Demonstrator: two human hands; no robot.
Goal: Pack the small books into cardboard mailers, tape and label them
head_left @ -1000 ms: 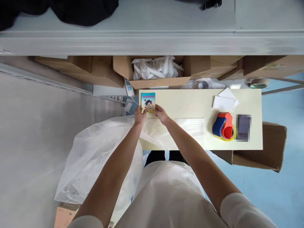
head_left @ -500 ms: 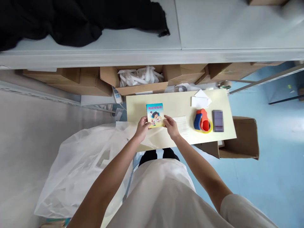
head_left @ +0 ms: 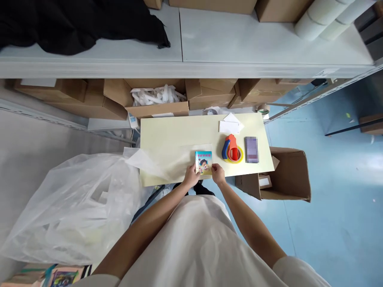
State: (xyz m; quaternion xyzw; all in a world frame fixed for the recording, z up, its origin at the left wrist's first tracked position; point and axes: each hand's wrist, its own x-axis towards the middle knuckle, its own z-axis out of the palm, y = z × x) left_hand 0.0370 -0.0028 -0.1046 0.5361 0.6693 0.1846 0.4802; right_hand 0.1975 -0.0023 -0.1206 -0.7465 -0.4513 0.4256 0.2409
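Between my two hands is a small booklet (head_left: pixel 204 161) with a blue and yellow cover, a cartoon figure and red lettering. My left hand (head_left: pixel 192 175) pinches its lower left edge, and my right hand (head_left: pixel 218 173) grips the lower right edge. It is held over the front edge of the pale yellow table (head_left: pixel 167 135). Behind the booklet a white paper sheet (head_left: pixel 206 146) shows in part. To the right stands a red and blue tape dispenser (head_left: pixel 231 149) with a roll of yellow tape. Beside that lies a purple, blurred rectangular item (head_left: pixel 251 150).
White cards (head_left: pixel 229 126) lie at the table's back right. Open cardboard boxes stand at the back (head_left: pixel 158 109) and on the floor at right (head_left: pixel 287 175). A large translucent plastic bag (head_left: pixel 77 203) bulges at left. Above the table's back runs a grey shelf (head_left: pixel 239 48).
Both hands have brought the booklet closer to my body, toward the table's front edge, covering part of the sheet. My view has shifted to the right.
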